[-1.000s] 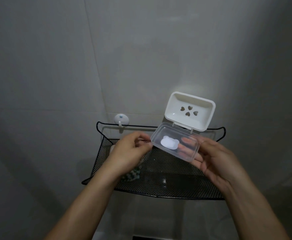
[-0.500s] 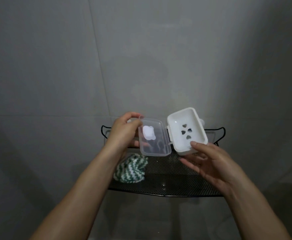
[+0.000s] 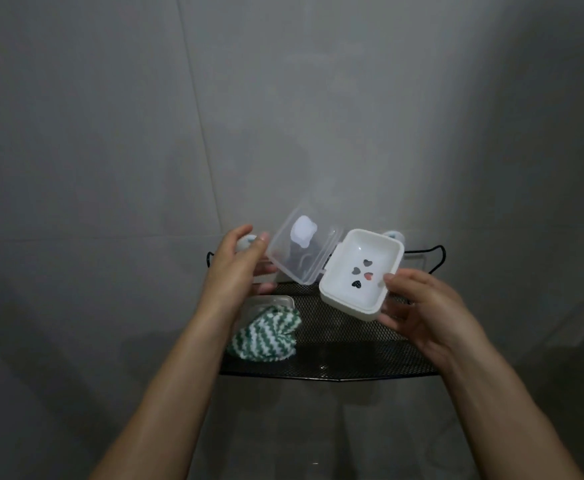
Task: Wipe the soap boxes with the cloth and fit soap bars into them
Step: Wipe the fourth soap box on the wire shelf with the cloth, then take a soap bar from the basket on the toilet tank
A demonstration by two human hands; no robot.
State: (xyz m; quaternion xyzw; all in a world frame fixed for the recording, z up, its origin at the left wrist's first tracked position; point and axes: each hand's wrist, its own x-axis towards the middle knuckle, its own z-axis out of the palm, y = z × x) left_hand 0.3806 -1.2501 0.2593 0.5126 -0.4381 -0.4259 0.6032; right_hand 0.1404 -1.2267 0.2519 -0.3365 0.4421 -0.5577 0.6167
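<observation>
Her right hand (image 3: 418,306) pinches the open soap box (image 3: 360,273) by its near corner; the left hand (image 3: 235,268), fingers loose beside the lid (image 3: 301,249), is nearer the cloth (image 3: 266,336) lying just below it on the shelf (image 3: 353,355)

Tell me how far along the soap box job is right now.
Early on. Done: the white soap box is open, its clear lid swung out. In hand: the right hand grips the box's tray, while the left hand touches the lid. Left: the striped cloth lies unused on the mesh shelf, and the tray holds no soap.
</observation>
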